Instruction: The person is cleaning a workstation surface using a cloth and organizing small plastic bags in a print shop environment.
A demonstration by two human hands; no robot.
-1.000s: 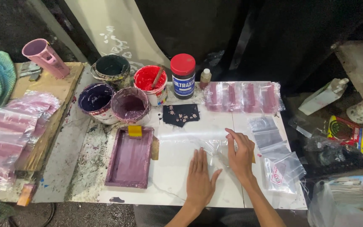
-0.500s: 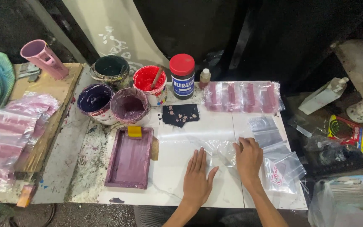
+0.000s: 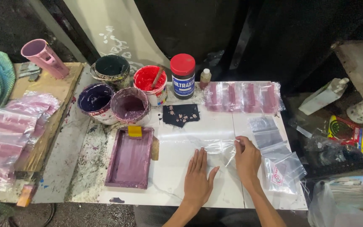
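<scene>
A clear plastic bag [image 3: 217, 148] lies flat on the white table [image 3: 181, 176] in front of me. My left hand [image 3: 198, 176] rests flat, fingers spread, on the table just beside the bag's lower left edge. My right hand [image 3: 246, 159] pinches the bag's right edge between thumb and fingers. A stack of clear bags [image 3: 276, 157] sits just right of that hand. A purple tray [image 3: 130, 158] with a small yellow block [image 3: 135, 131] at its top lies to the left.
Several paint pots stand at the back: dark green [image 3: 111, 69], red [image 3: 150, 83], dark purple [image 3: 95, 100], mauve [image 3: 130, 107]. A red-lidded jar [image 3: 183, 75], a small bottle [image 3: 206, 78], a dark printed cloth [image 3: 180, 114] and pink printed bags [image 3: 242, 96] lie beyond. More bags [image 3: 9, 134] are piled left.
My right hand moved down from the bag's upper edge to its right edge and now pinches it. My left hand shifted slightly, staying flat on the table.
</scene>
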